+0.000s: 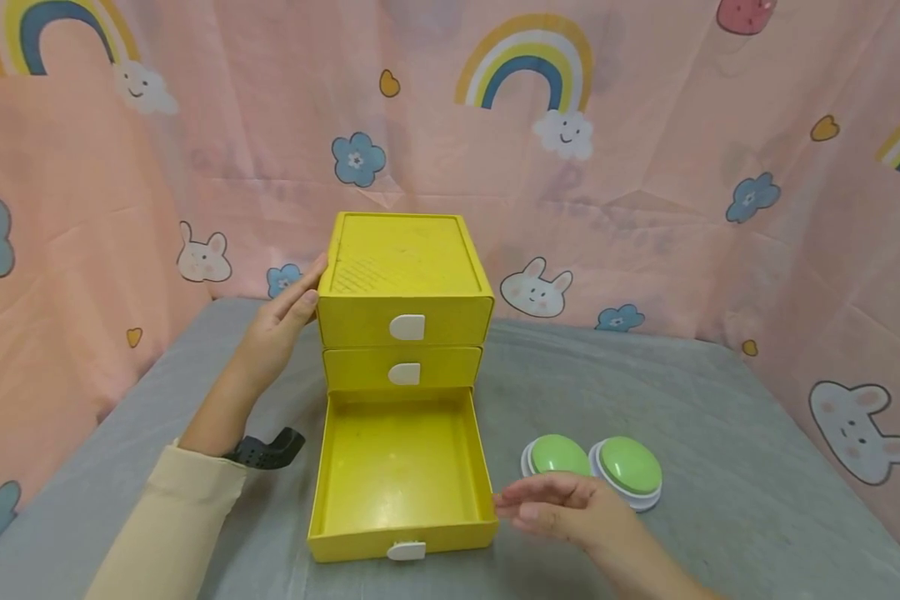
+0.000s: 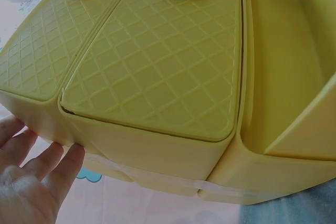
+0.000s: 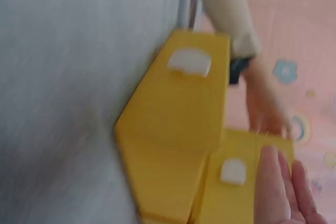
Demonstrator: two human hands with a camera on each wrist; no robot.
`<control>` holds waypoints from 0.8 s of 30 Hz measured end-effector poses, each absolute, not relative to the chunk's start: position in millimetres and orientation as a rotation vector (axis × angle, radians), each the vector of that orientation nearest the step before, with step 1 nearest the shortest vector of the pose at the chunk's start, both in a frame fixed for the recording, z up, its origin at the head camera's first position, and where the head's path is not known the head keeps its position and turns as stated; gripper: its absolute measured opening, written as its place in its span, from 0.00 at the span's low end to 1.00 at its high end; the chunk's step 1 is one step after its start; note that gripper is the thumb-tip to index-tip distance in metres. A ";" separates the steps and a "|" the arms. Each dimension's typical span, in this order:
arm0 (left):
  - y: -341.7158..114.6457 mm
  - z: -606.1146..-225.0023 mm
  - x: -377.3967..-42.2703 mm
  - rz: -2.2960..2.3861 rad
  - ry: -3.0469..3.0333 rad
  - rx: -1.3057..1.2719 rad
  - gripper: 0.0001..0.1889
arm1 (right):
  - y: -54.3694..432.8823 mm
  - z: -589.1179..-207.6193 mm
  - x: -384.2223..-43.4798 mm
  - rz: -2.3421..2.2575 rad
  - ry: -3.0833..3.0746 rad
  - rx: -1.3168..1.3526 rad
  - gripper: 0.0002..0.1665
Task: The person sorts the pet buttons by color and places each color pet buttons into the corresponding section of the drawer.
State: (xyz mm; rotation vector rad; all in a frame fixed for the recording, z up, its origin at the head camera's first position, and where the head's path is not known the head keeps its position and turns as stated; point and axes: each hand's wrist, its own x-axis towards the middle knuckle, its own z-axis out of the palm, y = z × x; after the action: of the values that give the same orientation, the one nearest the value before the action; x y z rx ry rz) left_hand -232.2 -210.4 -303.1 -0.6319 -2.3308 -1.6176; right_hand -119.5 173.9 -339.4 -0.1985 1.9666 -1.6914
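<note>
A yellow three-drawer box (image 1: 402,254) with white handles stands on the grey cloth. Its bottom drawer (image 1: 401,467) is pulled out, and nothing lies inside; the upper two drawers are closed. My left hand (image 1: 273,333) rests its straight fingers against the box's left side, near the top. In the left wrist view, the fingertips (image 2: 73,153) touch the side wall below the waffle-patterned drawer front (image 2: 157,56). My right hand (image 1: 570,517) holds nothing, its fingers extended with the tips right by the pulled-out drawer's right wall.
Two green dome-shaped push buttons (image 1: 630,465) on white bases sit to the right of the drawer, one partly behind my right hand. A pink patterned curtain (image 1: 420,150) hangs around the back and sides of the table (image 1: 720,467).
</note>
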 end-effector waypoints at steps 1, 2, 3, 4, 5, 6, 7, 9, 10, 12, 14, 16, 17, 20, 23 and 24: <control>-210.5 -303.2 -232.2 -1.617 -2.332 -0.633 0.27 | 176.7 -340.6 -122.0 -1.701 2.018 -0.200 0.24; -210.5 -303.2 -232.3 -1.620 -2.330 -0.635 0.27 | 179.0 -341.7 -124.2 -1.709 2.070 -0.187 0.25; -210.6 -303.3 -232.3 -1.621 -2.331 -0.635 0.27 | 180.7 -342.5 -126.4 -1.714 2.123 -0.165 0.25; -210.6 -303.4 -232.2 -1.622 -2.330 -0.638 0.27 | 182.5 -343.9 -128.6 -1.725 2.168 -0.145 0.26; -210.4 -303.3 -232.1 -1.621 -2.331 -0.637 0.27 | 184.3 -345.5 -130.6 -1.746 2.202 -0.128 0.26; -210.3 -303.2 -232.0 -1.620 -2.333 -0.636 0.27 | 186.2 -347.1 -132.6 -1.766 2.234 -0.113 0.26; -210.2 -303.2 -231.9 -1.620 -2.333 -0.636 0.27 | 187.9 -348.7 -134.5 -1.788 2.261 -0.090 0.26; -210.1 -302.9 -231.8 -1.619 -2.334 -0.631 0.27 | 191.7 -351.8 -138.5 -1.815 2.320 -0.046 0.26; -209.8 -302.9 -232.0 -1.618 -2.334 -0.629 0.27 | 194.4 -353.8 -140.7 -1.827 2.338 -0.019 0.26; -209.1 -302.9 -232.4 -1.614 -2.336 -0.627 0.27 | 199.5 -356.8 -144.7 -1.843 2.374 0.012 0.26; -208.8 -303.3 -232.6 -1.612 -2.336 -0.630 0.27 | 204.4 -359.9 -148.6 -1.850 2.394 0.032 0.27; -208.5 -303.8 -232.8 -1.614 -2.335 -0.628 0.27 | 208.4 -363.0 -151.9 -1.850 2.409 0.031 0.28; -208.4 -304.1 -232.7 -1.610 -2.335 -0.630 0.27 | 209.9 -364.3 -153.2 -1.848 2.418 0.019 0.29; -208.2 -304.5 -232.2 -1.606 -2.339 -0.630 0.27 | 213.9 -369.5 -156.9 -1.857 2.415 -0.014 0.31; -208.5 -304.2 -231.1 -1.600 -2.338 -0.628 0.27 | 217.1 -374.0 -160.4 -1.873 2.411 -0.037 0.33; -208.6 -303.9 -230.9 -1.599 -2.337 -0.626 0.27 | 218.1 -375.1 -161.6 -1.879 2.410 -0.042 0.33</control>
State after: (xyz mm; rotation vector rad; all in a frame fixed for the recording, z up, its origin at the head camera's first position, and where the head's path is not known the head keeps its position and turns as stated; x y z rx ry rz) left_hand -230.9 -208.6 -303.9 -0.6259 -2.3373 -1.5990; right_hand -161.6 218.1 -375.1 -0.0424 2.4100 -1.8786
